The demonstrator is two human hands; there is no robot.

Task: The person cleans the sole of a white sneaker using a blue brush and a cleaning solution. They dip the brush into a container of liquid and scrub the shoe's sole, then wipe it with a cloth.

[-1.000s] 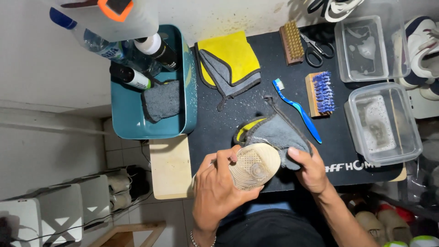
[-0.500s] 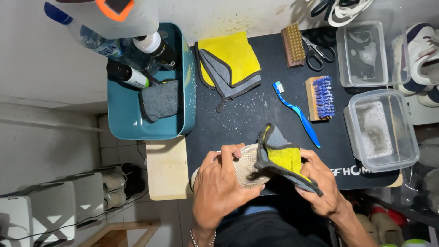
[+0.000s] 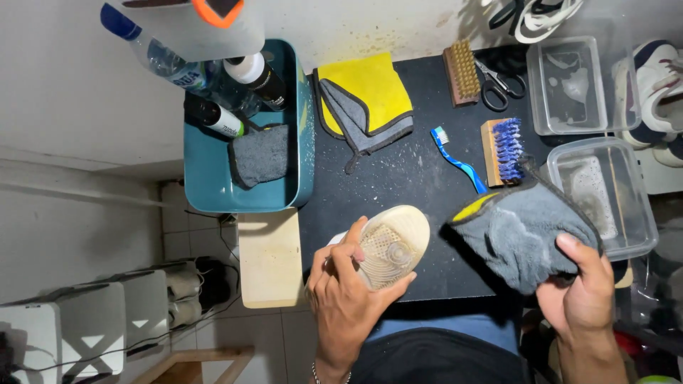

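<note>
My left hand [image 3: 346, 299] grips a small shoe [image 3: 390, 244] turned sole up, its pale rubber sole facing me, over the front edge of a black mat [image 3: 398, 185]. My right hand [image 3: 582, 295] holds a grey cloth with a yellow underside [image 3: 523, 229] lifted to the right of the shoe, clear of it. The cloth is spread over my fingers and hides most of them.
On the mat lie a folded yellow and grey cloth [image 3: 366, 107], a blue toothbrush [image 3: 457, 158], a blue-bristled wooden brush [image 3: 500, 151], a tan brush [image 3: 461, 72] and scissors [image 3: 500, 87]. Two clear plastic tubs [image 3: 605, 192] stand right. A teal bin [image 3: 245, 142] with bottles stands left.
My right hand has drawn the grey cloth off the shoe and out to the right. The shoe's sole, covered before, now shows fully in my left hand.
</note>
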